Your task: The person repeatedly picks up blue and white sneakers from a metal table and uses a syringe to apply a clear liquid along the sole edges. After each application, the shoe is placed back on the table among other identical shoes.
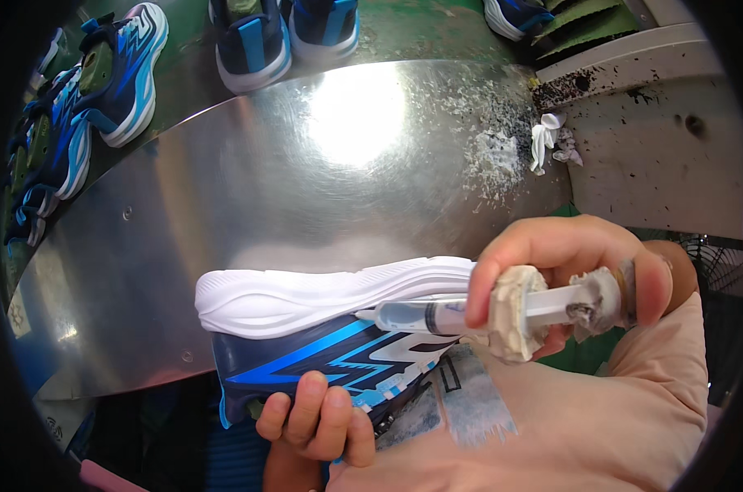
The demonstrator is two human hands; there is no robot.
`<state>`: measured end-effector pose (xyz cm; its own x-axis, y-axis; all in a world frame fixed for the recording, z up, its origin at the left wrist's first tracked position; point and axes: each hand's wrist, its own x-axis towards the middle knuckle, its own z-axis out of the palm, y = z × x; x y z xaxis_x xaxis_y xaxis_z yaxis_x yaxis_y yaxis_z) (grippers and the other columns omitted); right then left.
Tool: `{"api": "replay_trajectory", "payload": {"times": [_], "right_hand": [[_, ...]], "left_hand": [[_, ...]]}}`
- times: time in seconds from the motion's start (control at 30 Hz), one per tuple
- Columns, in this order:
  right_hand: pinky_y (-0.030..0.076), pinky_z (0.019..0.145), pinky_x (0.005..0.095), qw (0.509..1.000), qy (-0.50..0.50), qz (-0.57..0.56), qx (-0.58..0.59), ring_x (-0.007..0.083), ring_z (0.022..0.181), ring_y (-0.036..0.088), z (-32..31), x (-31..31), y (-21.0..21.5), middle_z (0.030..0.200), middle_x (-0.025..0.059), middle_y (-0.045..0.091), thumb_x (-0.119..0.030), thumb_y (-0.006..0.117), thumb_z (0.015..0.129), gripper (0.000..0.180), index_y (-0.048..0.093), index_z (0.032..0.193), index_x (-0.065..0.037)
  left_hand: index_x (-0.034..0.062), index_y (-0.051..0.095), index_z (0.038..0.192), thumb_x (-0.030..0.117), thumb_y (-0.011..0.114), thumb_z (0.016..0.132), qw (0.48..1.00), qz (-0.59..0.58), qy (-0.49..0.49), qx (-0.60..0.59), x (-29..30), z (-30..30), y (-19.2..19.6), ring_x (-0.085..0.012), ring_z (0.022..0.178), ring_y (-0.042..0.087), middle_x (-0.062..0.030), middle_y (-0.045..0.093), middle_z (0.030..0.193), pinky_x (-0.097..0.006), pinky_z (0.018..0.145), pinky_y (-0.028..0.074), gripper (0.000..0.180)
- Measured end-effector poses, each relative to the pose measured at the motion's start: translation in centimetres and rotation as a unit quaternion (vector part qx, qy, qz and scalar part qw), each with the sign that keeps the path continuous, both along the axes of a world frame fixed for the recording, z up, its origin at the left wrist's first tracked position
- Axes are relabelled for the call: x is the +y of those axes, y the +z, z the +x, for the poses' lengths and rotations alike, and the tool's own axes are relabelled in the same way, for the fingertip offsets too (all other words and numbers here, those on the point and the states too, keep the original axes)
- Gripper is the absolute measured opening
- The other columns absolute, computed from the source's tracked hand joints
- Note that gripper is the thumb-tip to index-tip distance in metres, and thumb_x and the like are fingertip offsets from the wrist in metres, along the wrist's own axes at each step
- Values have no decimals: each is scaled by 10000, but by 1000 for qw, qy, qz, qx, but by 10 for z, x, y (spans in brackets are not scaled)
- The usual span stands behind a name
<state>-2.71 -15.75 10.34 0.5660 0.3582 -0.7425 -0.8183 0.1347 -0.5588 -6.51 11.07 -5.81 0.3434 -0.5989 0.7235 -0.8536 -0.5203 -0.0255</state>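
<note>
A navy and bright-blue sneaker is held on its side just in front of me, its thick white sole uppermost. From below, the fingers of my left hand wrap round the upper near the laces. My right hand is closed round a clear syringe, whose flange and plunger end are wrapped in whitish, dirty material. The syringe's narrow tip is at the seam between sole and upper, about midway along the shoe. Liquid shows in the barrel. The palm of my left hand is hidden behind the shoe.
A shiny metal plate spreads beyond the shoe. White residue and a crumpled white scrap lie at its right, beside a stained pale panel. More sneakers line the green surface at the left and far side.
</note>
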Motion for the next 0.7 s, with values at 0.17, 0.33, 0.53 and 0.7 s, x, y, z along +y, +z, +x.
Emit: {"api": "replay_trajectory", "payload": {"times": [0.17, 0.33, 0.53, 0.7], "right_hand": [[499, 710, 204, 998, -42, -55, 14, 111, 841, 599, -24, -7, 20, 1024, 140, 606, -775, 686, 520, 1172, 436, 1211, 138], [468, 681, 244, 991, -79, -9, -112, 155, 830, 567, -60, -33, 9, 1001, 173, 575, -745, 647, 640, 1086, 406, 1227, 137], [420, 724, 239, 978, -124, 101, -133, 137, 917, 512, -103, -68, -16, 1126, 142, 510, -749, 601, 668, 1108, 323, 1343, 84], [325, 570, 203, 948, -224, 151, -166, 75, 718, 405, -126, -76, -39, 956, 74, 481, -760, 545, 711, 1080, 309, 1350, 79]], "left_hand": [[59, 354, 1082, 249, 548, 937, 997, -50, 19, -61, -2, 4, -13, -301, 1011, 623, -126, 504, 1070, -496, 948, 443, 308], [106, 361, 1070, 258, 556, 925, 998, -8, 61, 15, -6, -6, 2, -274, 1052, 604, -89, 496, 1084, -513, 987, 383, 286], [34, 376, 1187, 258, 629, 884, 993, 82, 46, 70, -5, 0, 27, -385, 1120, 545, -160, 467, 1202, -555, 971, 409, 454], [9, 422, 1234, 113, 712, 811, 984, 104, 48, 137, -44, 15, 70, -405, 1097, 549, -193, 480, 1234, -546, 957, 435, 523]]}}
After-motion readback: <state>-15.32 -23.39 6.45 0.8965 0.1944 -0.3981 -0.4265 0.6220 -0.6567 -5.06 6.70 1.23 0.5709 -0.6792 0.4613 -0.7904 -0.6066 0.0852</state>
